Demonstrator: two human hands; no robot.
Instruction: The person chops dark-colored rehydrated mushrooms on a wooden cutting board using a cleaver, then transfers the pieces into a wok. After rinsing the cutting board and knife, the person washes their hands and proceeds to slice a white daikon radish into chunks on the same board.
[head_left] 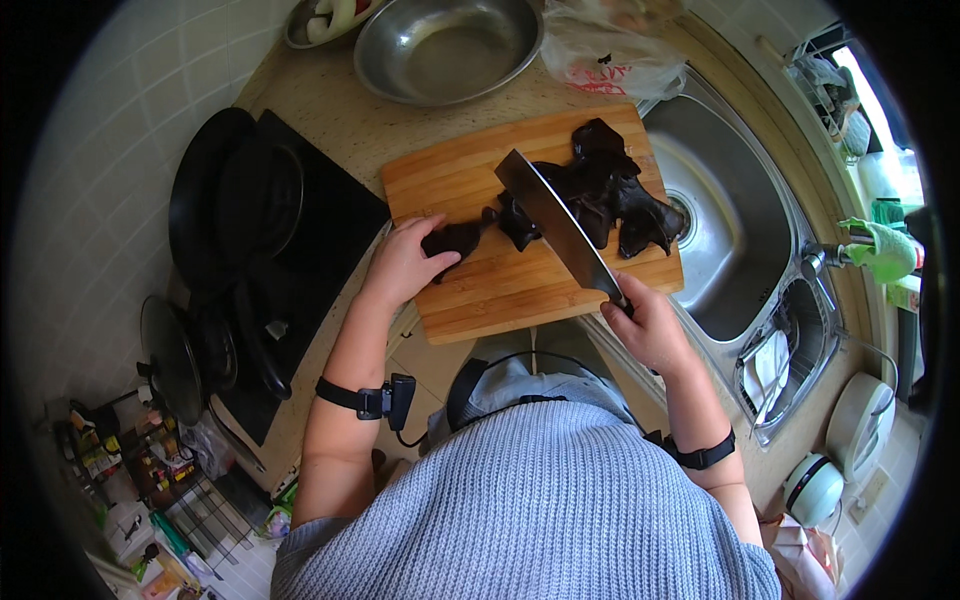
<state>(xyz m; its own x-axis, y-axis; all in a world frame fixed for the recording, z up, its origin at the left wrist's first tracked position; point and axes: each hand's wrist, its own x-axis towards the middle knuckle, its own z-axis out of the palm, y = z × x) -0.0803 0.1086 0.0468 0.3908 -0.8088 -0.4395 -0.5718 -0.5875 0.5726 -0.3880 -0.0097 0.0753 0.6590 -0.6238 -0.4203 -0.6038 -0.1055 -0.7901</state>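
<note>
Kitchen with pale tiled walls, seen from above; a beige, speckled desk (325,125) carries a wooden cutting board (480,305). Taking that board as the centre of a clock face, we find a wide metal bowl (450,55) at eleven o'clock, a clear plastic bag (610,65) at one, a steel sink (745,260) at three and a black cooktop (335,215) at nine.

On the board lie dark, glossy pieces of what looks like wood ear fungus. Most sit in a ruffled cluster (605,195) toward two and three o'clock; a smaller dark piece (453,241) lies toward nine. We see the left grip (405,258) there, thumb and fingers touching that piece; we cannot tell how firmly they press or whether they pinch it. At between four and five o'clock, the right grip (642,325) is wrapped around the handle of a cleaver (560,225). Its broad blade slants toward eleven, above or against the cluster's near edge; we cannot tell which.

We judge the pieces light, soft and rubbery, with a wet sheen suggesting they would slide. We would hold them flat from above, fingertips curled back, at the side away from the blade.
</note>
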